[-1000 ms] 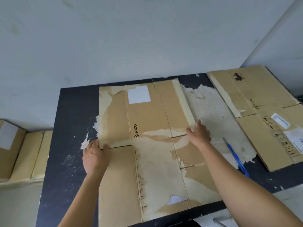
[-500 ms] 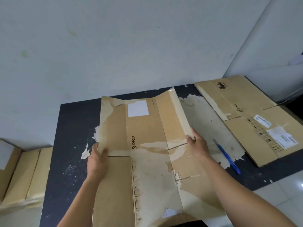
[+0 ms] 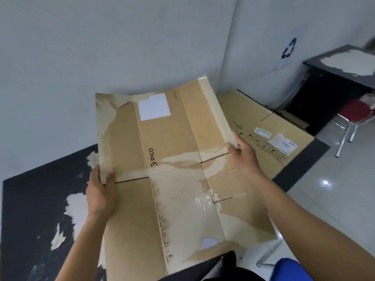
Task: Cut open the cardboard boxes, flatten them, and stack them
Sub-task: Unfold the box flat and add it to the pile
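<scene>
Cardboard, brown and scuffed with torn pale patches: the flattened box [image 3: 172, 179] is in your grip, tilted above the black table [image 3: 30, 209] with its far end raised. Your left hand [image 3: 101, 191] clasps the left edge, thumb on top and fingers curled beneath. Your right hand [image 3: 241, 153] pinches the right edge by the taped flap. Beyond it a second flattened box [image 3: 263, 122] lies on the table's right end, seemingly flat though partly hidden. A red chair [image 3: 357, 112] stands further right.

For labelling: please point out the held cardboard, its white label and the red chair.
held cardboard [image 3: 168, 136], head view, brown panel beside the PICO print.
white label [image 3: 154, 106], head view, its centre.
red chair [image 3: 355, 110], head view, seat cushion.
</scene>
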